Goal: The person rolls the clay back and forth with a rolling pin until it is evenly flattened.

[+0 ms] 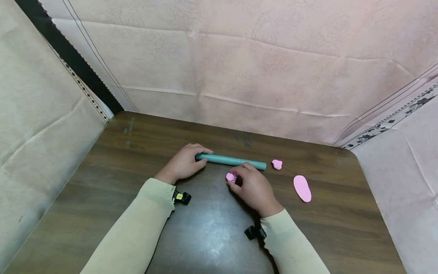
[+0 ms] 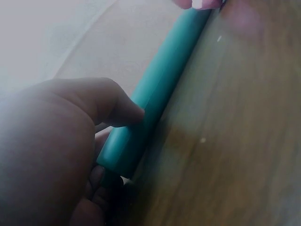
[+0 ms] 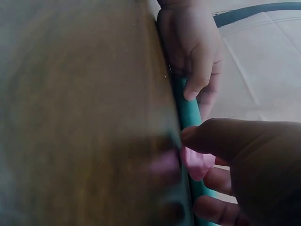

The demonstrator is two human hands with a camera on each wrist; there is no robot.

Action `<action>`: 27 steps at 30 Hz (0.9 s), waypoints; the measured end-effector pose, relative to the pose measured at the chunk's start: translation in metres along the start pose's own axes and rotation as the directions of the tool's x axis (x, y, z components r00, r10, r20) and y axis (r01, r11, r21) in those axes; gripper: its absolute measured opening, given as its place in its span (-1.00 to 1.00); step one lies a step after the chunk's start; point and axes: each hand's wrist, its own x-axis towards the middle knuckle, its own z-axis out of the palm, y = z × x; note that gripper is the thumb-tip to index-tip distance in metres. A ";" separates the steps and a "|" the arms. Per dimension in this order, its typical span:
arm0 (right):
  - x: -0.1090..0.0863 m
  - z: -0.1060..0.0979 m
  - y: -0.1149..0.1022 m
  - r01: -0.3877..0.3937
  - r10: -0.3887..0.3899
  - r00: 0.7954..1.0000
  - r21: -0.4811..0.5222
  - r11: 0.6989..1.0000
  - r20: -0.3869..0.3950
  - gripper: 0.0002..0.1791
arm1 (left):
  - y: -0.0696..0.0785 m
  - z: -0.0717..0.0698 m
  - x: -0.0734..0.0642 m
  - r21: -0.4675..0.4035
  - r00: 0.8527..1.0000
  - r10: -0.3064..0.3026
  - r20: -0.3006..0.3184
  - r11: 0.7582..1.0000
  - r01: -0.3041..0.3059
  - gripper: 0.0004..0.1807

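Note:
A teal rod (image 1: 236, 160) with faint markings along its side lies across the wooden table. My left hand (image 1: 186, 161) grips its left end, the thumb (image 2: 124, 113) on the near side and the fingers behind it. Just in front of the rod, my right hand (image 1: 254, 186) pinches a small pink clay lump (image 1: 230, 177) between thumb and fingers. In the right wrist view, the pink clay lump (image 3: 197, 162) overlaps the rod, and the thumb tip sits on its upper edge.
A smaller pink clay piece (image 1: 277, 164) lies beyond the rod's right end. Farther right rests a flat pink oval (image 1: 302, 188). Patterned cloth (image 1: 239, 68) hangs along the table's back edge, with more cloth at both sides. Each wrist carries a small black camera (image 1: 183, 198).

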 end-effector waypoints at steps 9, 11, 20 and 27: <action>0.008 -0.018 0.029 -0.008 0.009 0.999 0.010 1.000 -0.038 -0.56 | 0.003 0.002 0.001 0.044 0.998 0.051 0.023 0.998 -0.052 -0.57; 0.011 -0.018 0.038 -0.012 0.011 1.000 -0.052 0.999 -0.013 -0.54 | 0.005 0.003 0.001 0.068 0.997 0.065 0.038 0.995 -0.067 -0.55; 0.013 -0.010 0.049 0.014 -0.008 0.999 -0.130 0.991 0.046 -0.52 | 0.013 0.011 -0.001 0.189 0.982 0.162 0.095 0.966 -0.178 -0.55; 0.009 -0.022 0.040 0.007 -0.011 1.000 -0.175 0.985 -0.023 -0.70 | 0.029 0.008 -0.005 0.203 0.967 0.256 0.013 0.946 -0.253 -0.65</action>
